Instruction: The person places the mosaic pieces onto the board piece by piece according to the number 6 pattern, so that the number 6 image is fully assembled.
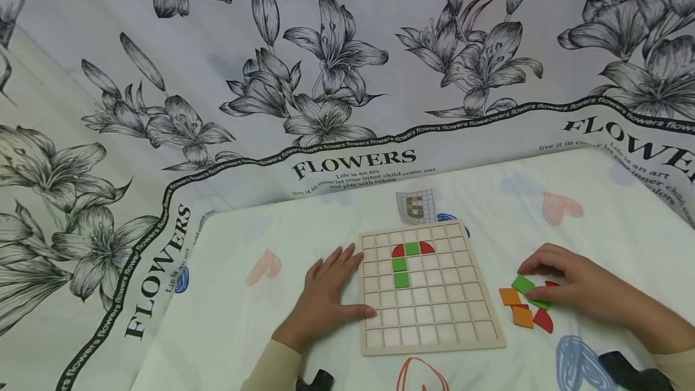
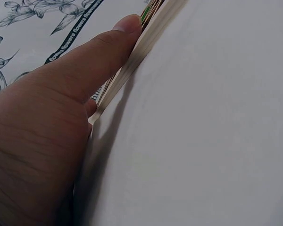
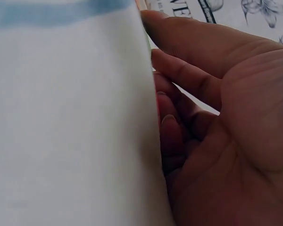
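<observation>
In the head view a wooden grid board (image 1: pixel 429 312) lies on the cloth. Its upper cells hold several tiles, including a green square (image 1: pixel 402 280) and a red quarter-round tile (image 1: pixel 426 248). My left hand (image 1: pixel 331 294) is spread along the board's left edge, its thumb resting on the rim; the left wrist view shows the thumb (image 2: pixel 108 52) against that edge. My right hand (image 1: pixel 575 285) is over a loose pile right of the board, thumb and index finger pinching a green square tile (image 1: pixel 523 284). Its palm partly covers other tiles.
Orange square tiles (image 1: pixel 522 317) and a red quarter-round tile (image 1: pixel 543 321) lie in the pile. Behind the board is a small printed pattern card (image 1: pixel 417 205). A flower-printed sheet (image 1: pixel 336 65) hangs beyond the table.
</observation>
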`<state>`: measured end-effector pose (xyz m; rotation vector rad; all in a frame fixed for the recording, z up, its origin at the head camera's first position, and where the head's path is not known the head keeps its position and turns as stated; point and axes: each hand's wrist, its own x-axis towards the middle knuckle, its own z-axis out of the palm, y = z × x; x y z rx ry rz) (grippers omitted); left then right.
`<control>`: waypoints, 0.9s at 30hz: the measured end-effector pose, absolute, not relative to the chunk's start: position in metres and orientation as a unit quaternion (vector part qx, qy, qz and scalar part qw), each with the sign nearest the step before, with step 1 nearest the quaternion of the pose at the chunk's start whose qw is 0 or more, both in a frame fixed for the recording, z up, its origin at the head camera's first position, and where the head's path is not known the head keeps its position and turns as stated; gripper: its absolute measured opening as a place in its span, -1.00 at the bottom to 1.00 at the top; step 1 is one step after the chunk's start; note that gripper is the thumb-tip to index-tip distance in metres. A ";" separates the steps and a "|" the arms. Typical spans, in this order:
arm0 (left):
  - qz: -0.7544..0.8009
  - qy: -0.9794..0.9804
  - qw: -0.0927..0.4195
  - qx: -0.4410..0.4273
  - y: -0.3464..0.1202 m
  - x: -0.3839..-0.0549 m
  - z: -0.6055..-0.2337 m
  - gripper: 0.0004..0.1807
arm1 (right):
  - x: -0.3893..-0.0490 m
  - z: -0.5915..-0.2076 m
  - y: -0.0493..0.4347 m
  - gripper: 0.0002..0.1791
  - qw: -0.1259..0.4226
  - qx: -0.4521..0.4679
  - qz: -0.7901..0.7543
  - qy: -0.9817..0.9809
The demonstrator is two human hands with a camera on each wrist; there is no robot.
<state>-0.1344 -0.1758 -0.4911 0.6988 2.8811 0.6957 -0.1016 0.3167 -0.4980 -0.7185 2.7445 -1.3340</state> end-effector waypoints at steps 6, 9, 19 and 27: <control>0.227 0.945 0.047 0.229 -0.176 -0.135 -0.492 0.25 | -0.101 -0.498 0.311 -0.62 -0.006 -0.218 -0.413 0.884; 0.227 0.945 0.047 0.229 -0.176 -0.135 -0.492 0.25 | -0.101 -0.497 0.309 -0.63 -0.003 -0.205 -0.404 0.892; 0.235 0.944 0.052 0.226 -0.178 -0.135 -0.491 0.26 | -0.099 -0.491 0.303 -0.68 0.030 -0.146 -0.409 0.901; 0.232 0.944 0.050 0.229 -0.178 -0.136 -0.493 0.25 | -0.099 -0.486 0.304 -0.75 0.021 -0.118 -0.441 0.889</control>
